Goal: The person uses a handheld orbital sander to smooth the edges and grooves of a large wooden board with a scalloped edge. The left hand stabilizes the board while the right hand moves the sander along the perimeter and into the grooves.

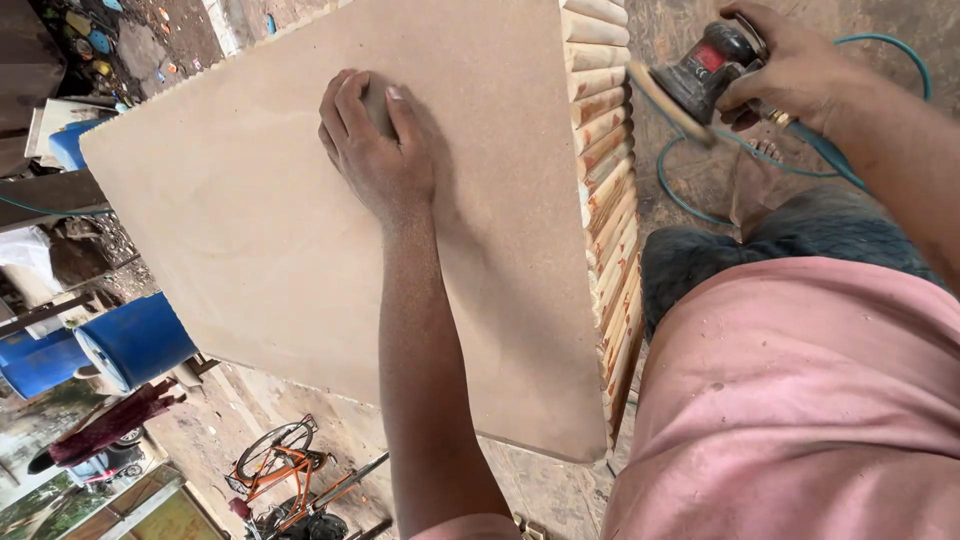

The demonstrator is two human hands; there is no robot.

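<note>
Dusty workshop floor all round, scattered with chips and scraps, a blue barrel (135, 340) at lower left and an orange bicycle (285, 465) near the bottom edge. Large tan board (300, 230) across the middle of the view, flat face up, tilted so one corner points left. Row of rounded wooden slats (605, 170) along the board's right edge, stacked side by side and running from the far end toward the near end, touching that edge. Left hand (375, 150) flat on the board's far half, palm down, fingers pressed together and pointing away, thumb lying alongside; forearm stretching back over the board toward the near side. Right hand (790, 70) at upper right, well clear of the board, wrapped round a small dark sander (700, 75), fingers closed over its body; pad tilted and facing left, just beside the far slats, touching or not hard to tell. Teal hose (690, 195) looping from the sander down over the floor on the right. Pink shirt (800, 400) filling the near right corner.
</note>
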